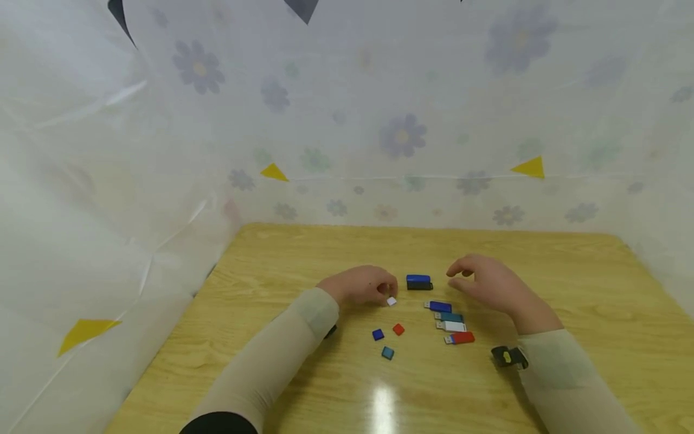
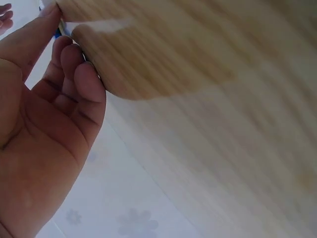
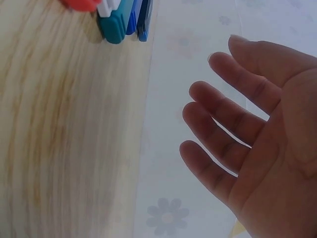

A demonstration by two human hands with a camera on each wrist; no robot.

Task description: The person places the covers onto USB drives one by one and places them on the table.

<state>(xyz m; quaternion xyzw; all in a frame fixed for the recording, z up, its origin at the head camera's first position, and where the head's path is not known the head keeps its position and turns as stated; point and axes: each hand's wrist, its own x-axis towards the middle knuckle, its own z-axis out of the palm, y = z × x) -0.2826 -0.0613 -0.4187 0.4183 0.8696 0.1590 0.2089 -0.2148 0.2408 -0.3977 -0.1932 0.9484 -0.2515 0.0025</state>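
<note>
At the left hand (image 1: 364,284), head view: small square white plastic cap (image 1: 391,301) by curled fingertips, likely placed for pinching; can't tell whether gripped. Left-wrist view: cap hidden. Right-wrist view: right hand (image 3: 280,148) relaxed, empty, apart from slim teal plastic stick (image 3: 113,30).

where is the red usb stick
In the head view, the red stick lies on the table right of centre, just below the white stick.

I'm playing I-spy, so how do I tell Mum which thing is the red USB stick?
On the wooden table, find the white USB stick. The red USB stick lies along its near side. It's the only red stick; the red cap to its left is small and square.
</note>
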